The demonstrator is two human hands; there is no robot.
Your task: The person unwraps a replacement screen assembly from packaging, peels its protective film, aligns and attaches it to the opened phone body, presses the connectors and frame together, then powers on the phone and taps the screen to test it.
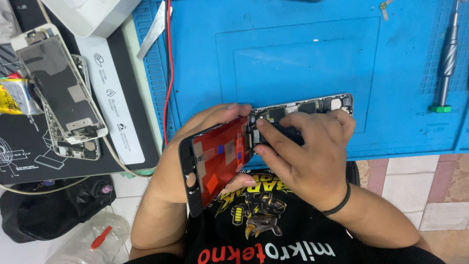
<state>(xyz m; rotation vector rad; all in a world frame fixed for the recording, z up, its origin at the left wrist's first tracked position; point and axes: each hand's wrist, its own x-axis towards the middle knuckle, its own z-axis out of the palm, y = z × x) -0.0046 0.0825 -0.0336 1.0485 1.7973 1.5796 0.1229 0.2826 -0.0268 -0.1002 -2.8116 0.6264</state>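
At the near edge of the table, on the blue rubber work mat (pixel 293 54), lies an opened silver phone body with its circuit boards bare (pixel 312 106). The left hand (pixel 205 127) closes its fingers around the lifted black display panel with a red-backed inner face (pixel 215 159), propping it like an open book cover, seemingly so the inside stays reachable. The right hand (pixel 305 151) presses bent fingers (pixel 261 122) into the hinge-side interior, gripping nothing I can see. A grey metal screwdriver with a green cap (pixel 445 68) rests toward the right edge.
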